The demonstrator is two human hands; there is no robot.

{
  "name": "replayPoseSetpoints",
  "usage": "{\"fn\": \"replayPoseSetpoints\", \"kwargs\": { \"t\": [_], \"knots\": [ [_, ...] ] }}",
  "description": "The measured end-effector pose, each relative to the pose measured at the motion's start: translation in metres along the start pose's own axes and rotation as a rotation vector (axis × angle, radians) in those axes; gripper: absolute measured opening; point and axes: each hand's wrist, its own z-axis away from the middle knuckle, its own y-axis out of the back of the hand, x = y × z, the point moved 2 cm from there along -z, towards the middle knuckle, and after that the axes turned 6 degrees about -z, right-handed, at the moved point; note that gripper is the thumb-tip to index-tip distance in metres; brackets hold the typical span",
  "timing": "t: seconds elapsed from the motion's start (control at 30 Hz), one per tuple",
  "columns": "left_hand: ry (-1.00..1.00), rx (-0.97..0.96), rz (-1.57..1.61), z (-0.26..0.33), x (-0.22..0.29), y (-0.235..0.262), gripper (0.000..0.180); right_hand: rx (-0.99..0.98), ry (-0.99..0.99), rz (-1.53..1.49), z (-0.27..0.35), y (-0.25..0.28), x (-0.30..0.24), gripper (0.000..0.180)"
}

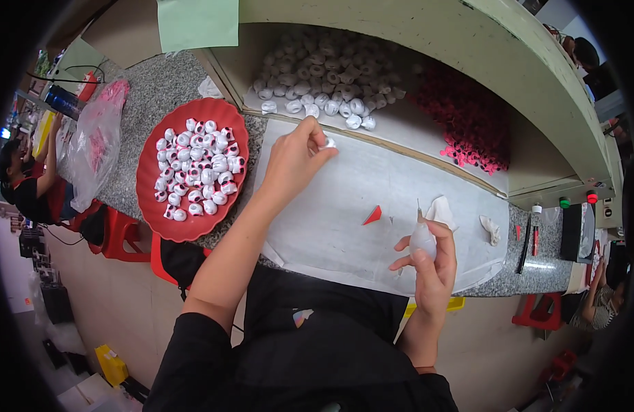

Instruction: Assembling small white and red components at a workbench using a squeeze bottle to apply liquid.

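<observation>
My left hand (293,159) is closed, pinching a small white rounded piece (329,143) just over the white sheet, near the shelf's front edge. Fingertips cover part of that piece. In my right hand (438,266) is a small whitish squeeze bottle (421,242), its thin needle tip pointing up. The bottle is apart from the white piece. Behind my left hand, a heap of similar white pieces (324,65) fills the shelf. To its right lies a pile of small pink pieces (468,123).
At left, a red scalloped plate (149,206) holds many white balls with pink and black markings. A red scrap (373,215) and crumpled white tissues (491,231) lie on the white sheet (317,220). Other people sit at far left and far right.
</observation>
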Motion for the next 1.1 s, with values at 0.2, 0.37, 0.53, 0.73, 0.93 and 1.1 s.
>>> {"fn": "replayPoseSetpoints", "kwargs": {
  "t": [0.2, 0.37, 0.53, 0.73, 0.93, 1.1],
  "knots": [
    [0.067, -0.318, 1.219, 0.057, 0.029, -0.018, 0.032, 0.121, 0.250, -0.109, 0.004, 0.006, -0.016, 0.026],
    [0.153, -0.297, 1.438, 0.080, 0.035, -0.032, 0.033, 0.182, 0.515, -0.113, 0.008, -0.004, -0.026, 0.030],
    [0.073, -0.208, 1.444, 0.089, 0.036, -0.037, 0.032, 0.121, 0.731, 0.169, 0.018, -0.017, -0.027, 0.046],
    [0.043, -0.223, 1.436, 0.093, 0.035, -0.034, 0.035, -0.045, 0.723, 0.311, 0.026, -0.026, -0.029, 0.048],
    [0.025, -0.196, 1.418, 0.093, 0.034, -0.034, 0.034, -0.073, 0.699, 0.324, 0.026, -0.028, -0.029, 0.048],
    [0.041, -0.198, 1.420, 0.093, 0.031, -0.034, 0.034, -0.082, 0.720, 0.337, 0.024, -0.026, -0.029, 0.047]
  ]
}}
